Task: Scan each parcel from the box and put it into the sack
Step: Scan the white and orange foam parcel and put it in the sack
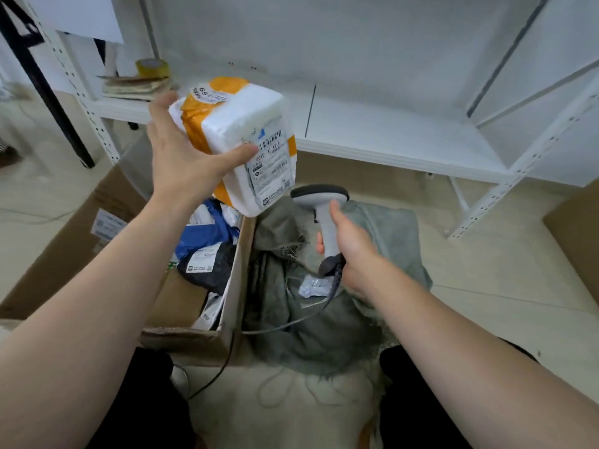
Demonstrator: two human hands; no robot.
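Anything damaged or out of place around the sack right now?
The sack has a frayed edge, with loose threads beside the box. The scanner cable trails across its opening, where the held parcel might snag it.

Single view: head-worn cam, wide-angle, aimed fwd and down along both forearms. Near field: left hand (181, 157) gripping parcel (240, 124), upper centre-left; right hand (353, 247) gripping scanner (319, 196), centre. Box (81, 241) at lower left and sack (324, 338) at centre-bottom sit close below the lens. Shelf (389, 137) spans the top, farther off. Legs (421, 400) at bottom edge.
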